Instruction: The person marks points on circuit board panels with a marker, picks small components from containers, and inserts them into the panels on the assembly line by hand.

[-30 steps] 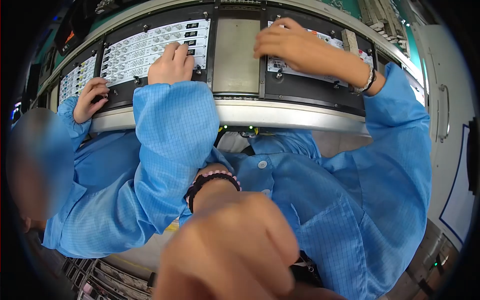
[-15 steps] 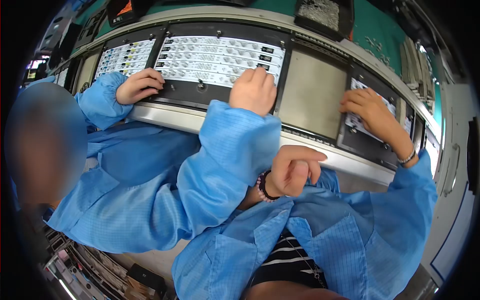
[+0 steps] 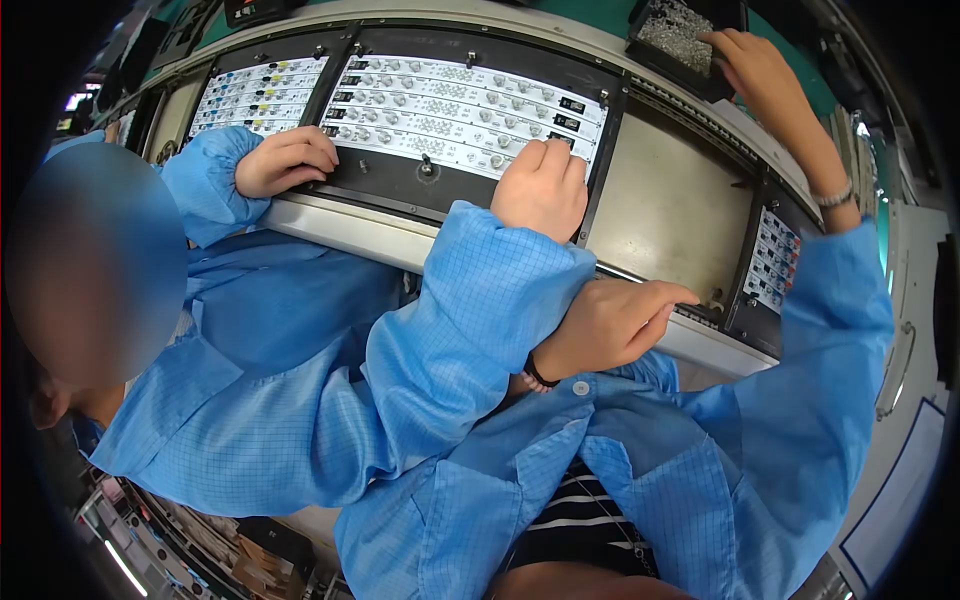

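Note:
My right hand reaches to a black bin filled with small clear parts. Its fingertips are at the parts, with fingers apart and nothing visible in them. My left hand is curled in front of my chest, near the bench's front rail, thumb and forefinger pointing right. Its palm is hidden, so anything inside cannot be made out. Close beyond it lies a bare beige plate in the track. Right of that, a black fixture carries a white panel with coloured parts.
At left sits a co-worker in a blue smock. One co-worker hand works on a black fixture with white strips of round clear parts; the other hand rests at its left edge. That co-worker's sleeve crosses beside my left forearm.
My right hand has moved from the right-hand fixture up to the bin. My left hand has turned, back upward, and shifted slightly right. The fixture on the right has shifted right.

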`<state>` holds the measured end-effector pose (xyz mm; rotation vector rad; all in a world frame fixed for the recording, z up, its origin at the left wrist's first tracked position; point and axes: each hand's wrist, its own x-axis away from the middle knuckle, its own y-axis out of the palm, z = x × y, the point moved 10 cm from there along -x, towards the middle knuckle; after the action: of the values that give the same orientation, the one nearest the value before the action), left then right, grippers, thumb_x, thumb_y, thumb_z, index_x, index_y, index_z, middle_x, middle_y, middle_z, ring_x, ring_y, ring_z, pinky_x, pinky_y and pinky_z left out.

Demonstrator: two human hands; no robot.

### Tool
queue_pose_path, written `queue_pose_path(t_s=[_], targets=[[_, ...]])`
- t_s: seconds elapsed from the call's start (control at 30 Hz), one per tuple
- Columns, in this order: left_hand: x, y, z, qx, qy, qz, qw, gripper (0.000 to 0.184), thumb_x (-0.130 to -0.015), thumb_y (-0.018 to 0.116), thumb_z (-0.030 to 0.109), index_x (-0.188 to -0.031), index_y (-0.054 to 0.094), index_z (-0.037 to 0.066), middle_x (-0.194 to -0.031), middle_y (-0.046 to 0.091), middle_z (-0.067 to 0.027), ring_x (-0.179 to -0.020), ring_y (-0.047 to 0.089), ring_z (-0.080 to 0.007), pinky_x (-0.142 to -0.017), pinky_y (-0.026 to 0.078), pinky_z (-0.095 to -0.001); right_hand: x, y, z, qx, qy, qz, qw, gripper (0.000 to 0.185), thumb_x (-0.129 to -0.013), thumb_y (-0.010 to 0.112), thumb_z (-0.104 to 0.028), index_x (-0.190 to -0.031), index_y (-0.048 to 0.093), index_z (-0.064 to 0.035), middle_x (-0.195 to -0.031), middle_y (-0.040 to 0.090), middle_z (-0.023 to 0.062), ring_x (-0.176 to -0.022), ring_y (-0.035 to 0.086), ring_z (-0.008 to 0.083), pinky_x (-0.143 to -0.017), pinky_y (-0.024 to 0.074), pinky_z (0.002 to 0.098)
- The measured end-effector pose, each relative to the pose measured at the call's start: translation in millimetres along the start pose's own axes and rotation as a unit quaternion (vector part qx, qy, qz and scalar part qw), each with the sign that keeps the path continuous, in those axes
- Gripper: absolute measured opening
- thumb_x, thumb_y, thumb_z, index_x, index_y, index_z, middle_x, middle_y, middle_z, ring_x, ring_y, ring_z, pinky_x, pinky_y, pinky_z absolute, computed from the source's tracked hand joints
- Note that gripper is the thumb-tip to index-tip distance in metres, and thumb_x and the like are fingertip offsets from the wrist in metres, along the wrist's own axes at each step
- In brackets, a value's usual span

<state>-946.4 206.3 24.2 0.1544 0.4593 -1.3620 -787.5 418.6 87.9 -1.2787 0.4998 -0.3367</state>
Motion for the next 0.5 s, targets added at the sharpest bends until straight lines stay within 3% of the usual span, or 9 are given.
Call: queue_pose_path(t_s=[0.03,0.13,0.23,0.33,0.43,0.5], targets=[[-3,-3,-5,0.005,-0.011,0.007,1.0,0.018,-0.081,0.065,0.004,-0.1,0.067,0.005,-0.076,0.063,-0.0084,-0.059,0.059,-0.0226,-0.054,0.046,-0.0346,-10,12,3,0.005,-0.013,-0.005,1.0,0.035,-0.09,0.057,-0.001,-0.125,0.055,-0.0069,-0.109,0.062,0.0174,-0.103,0.06,0.0379,-0.09,0.0485,0.045],[-9,-8,-15,0.018,-0.033,0.013,0.999,0.019,-0.081,0.065,0.003,-0.1,0.067,0.005,-0.076,0.063,-0.0084,-0.059,0.059,-0.0227,-0.054,0.046,-0.0347,-25,88,43,0.016,0.1,-0.18,0.978,0.036,-0.091,0.059,-0.005,-0.127,0.054,-0.0053,-0.109,0.062,0.0207,-0.101,0.061,0.0397,-0.086,0.0503,0.0464],[-10,-11,-18,0.022,-0.043,0.019,0.999,0.02,-0.081,0.065,0.003,-0.101,0.068,0.005,-0.076,0.063,-0.0084,-0.06,0.059,-0.0228,-0.054,0.046,-0.0347,-32,86,45,-0.005,0.033,-0.028,0.999,0.031,-0.091,0.061,-0.008,-0.121,0.054,-0.0036,-0.108,0.064,0.0217,-0.096,0.062,0.0417,-0.081,0.0513,0.0479],[-10,-12,-21,0.028,-0.051,0.02,0.998,0.021,-0.08,0.065,0.003,-0.102,0.068,0.005,-0.076,0.063,-0.0085,-0.06,0.059,-0.0229,-0.054,0.047,-0.0348,-30,71,33,-0.005,-0.001,0.045,0.999,0.024,-0.091,0.061,-0.008,-0.113,0.055,-0.0018,-0.102,0.065,0.0212,-0.094,0.063,0.0422,-0.08,0.051,0.0486],[-10,-14,-22,0.028,-0.052,0.023,0.998,0.023,-0.08,0.065,0.002,-0.102,0.068,0.005,-0.076,0.063,-0.0085,-0.06,0.059,-0.023,-0.054,0.047,-0.0348,-33,76,36,-0.002,0.045,-0.044,0.998,0.018,-0.091,0.06,-0.008,-0.106,0.057,-0.0001,-0.095,0.066,0.0215,-0.092,0.063,0.0423,-0.078,0.0506,0.0487],[-10,-16,-23,0.03,-0.056,0.026,0.998,0.023,-0.08,0.066,0.002,-0.103,0.068,0.005,-0.076,0.064,-0.0086,-0.06,0.059,-0.023,-0.054,0.047,-0.0349,-34,64,26,-0.02,0.048,-0.045,0.998,0.016,-0.091,0.059,-0.008,-0.105,0.059,0.0006,-0.094,0.066,0.0218,-0.092,0.063,0.0418,-0.078,0.0504,0.0484]])
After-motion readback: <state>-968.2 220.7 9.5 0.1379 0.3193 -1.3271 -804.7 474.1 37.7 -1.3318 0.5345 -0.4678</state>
